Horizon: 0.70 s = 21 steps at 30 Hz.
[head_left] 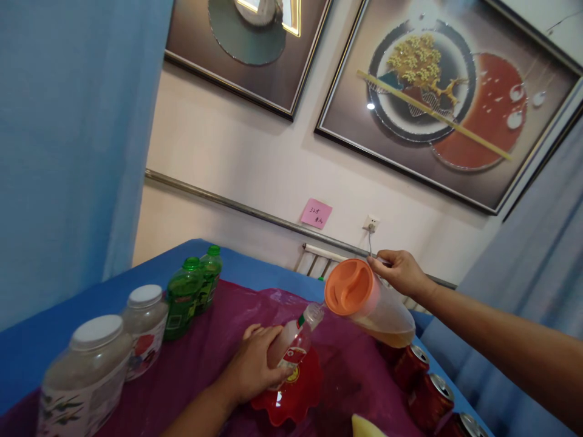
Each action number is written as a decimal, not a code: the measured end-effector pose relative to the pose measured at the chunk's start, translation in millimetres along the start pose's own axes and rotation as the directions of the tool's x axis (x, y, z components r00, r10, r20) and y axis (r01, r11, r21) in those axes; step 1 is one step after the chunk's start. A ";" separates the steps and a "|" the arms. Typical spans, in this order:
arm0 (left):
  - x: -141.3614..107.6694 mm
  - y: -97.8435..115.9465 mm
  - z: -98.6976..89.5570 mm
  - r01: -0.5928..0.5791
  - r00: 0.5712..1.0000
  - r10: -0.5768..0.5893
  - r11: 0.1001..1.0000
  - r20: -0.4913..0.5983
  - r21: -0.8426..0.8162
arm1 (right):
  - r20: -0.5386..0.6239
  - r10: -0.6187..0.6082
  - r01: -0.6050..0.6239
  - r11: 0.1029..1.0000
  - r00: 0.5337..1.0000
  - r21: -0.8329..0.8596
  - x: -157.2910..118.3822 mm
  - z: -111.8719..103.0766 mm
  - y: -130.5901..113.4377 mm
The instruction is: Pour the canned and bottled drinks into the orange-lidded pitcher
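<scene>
My left hand (257, 364) is wrapped round a clear bottle (291, 346) with a red and white label, its open mouth tilted up to the right. Below the bottle lies a red dish with a wavy rim (307, 394). My right hand (401, 273) grips the handle of a translucent pitcher (382, 309) with an orange lid. The pitcher is tipped on its side toward the bottle's mouth, and some yellowish liquid sits in its lower part. Whether liquid is flowing between the two cannot be made out.
Two white-lidded jars (98, 370) and two green bottles (184, 297) stand at the left on a purple sheet (218, 340) over a blue table cover (182, 258). Red cans (430, 400) line the right edge. A pale yellow thing (367, 426) shows at the bottom.
</scene>
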<state>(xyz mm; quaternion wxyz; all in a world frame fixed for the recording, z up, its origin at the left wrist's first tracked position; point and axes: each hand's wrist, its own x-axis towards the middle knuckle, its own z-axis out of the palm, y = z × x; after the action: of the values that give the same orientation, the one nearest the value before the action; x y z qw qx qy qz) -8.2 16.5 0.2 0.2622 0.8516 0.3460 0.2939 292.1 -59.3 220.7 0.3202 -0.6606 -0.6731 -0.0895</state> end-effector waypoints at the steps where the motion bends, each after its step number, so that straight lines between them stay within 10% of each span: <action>1: -0.1 -0.2 -0.1 0.000 1.000 0.000 1.000 -0.007 0.006 | 0.000 0.000 0.000 1.000 1.000 0.000 -0.1 -0.1 0.0; 21: -1.1 -1.8 -0.3 -0.004 1.000 0.004 1.000 -0.001 -0.004 | -0.031 0.004 -0.004 1.000 1.000 0.018 -1.8 -0.9 -1.9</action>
<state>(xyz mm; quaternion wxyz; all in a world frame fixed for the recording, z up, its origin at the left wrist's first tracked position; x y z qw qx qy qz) -9.9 16.8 -1.1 0.2631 0.8516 0.3440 0.2953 290.4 -61.4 221.1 0.3368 -0.6575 -0.6675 -0.0928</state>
